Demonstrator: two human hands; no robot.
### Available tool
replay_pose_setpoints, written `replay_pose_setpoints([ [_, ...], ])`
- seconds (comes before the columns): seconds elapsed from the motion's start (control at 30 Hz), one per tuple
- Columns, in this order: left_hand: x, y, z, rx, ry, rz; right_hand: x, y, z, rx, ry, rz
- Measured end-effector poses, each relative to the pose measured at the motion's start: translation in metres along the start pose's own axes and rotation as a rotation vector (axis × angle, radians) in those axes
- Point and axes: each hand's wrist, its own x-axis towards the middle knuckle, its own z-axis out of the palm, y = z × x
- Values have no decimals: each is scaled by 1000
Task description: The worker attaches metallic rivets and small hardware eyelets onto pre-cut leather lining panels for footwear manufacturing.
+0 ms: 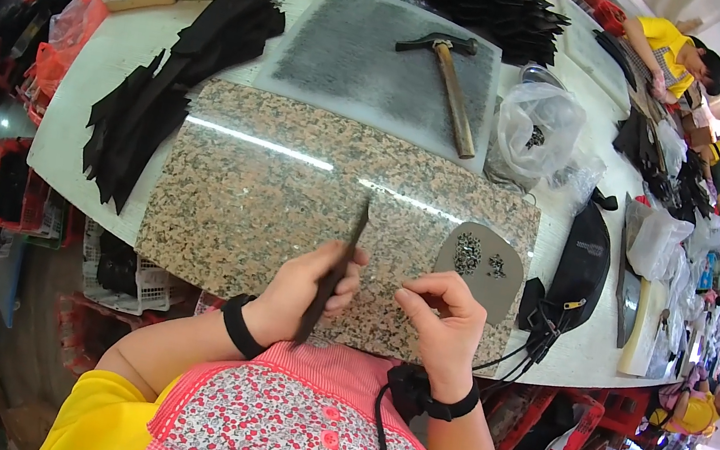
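My left hand is closed round a thin, dark strip, perhaps leather, held on edge above a speckled granite slab. To its right, my right hand has thumb and forefinger pinched together; anything between them is too small to make out. Just beyond that hand lies a grey rounded pad on the slab's right part. Two little heaps of small shiny metal pieces rest on the pad. The hands are apart from each other, near the slab's front edge.
Behind the slab, a hammer with a wooden handle lies on a grey mat. Black strips are piled at left. A clear plastic bag and a black pouch with cords sit at right. Co-workers stand farther right.
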Motion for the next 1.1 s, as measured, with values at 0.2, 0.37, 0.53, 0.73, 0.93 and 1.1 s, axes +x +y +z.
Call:
replay_pose_setpoints([
  [0.2,-1,4,7,-248,-184,-121,1,-5,2,-4,-88,-7],
  [0.37,0,-4,22,49,147,101,4,-12,6,-3,-65,4],
  [0.53,0,-6,7,398,139,163,3,-9,6,-74,-55,-22],
  [0.73,-2,-10,20,337,108,239,3,-2,6,-63,-51,-7],
  [0.93,-4,-14,15,458,72,256,5,-3,8,-104,-62,-9],
  [1.1,-6,-12,19,487,71,220,4,-1,8,-123,-60,-25],
])
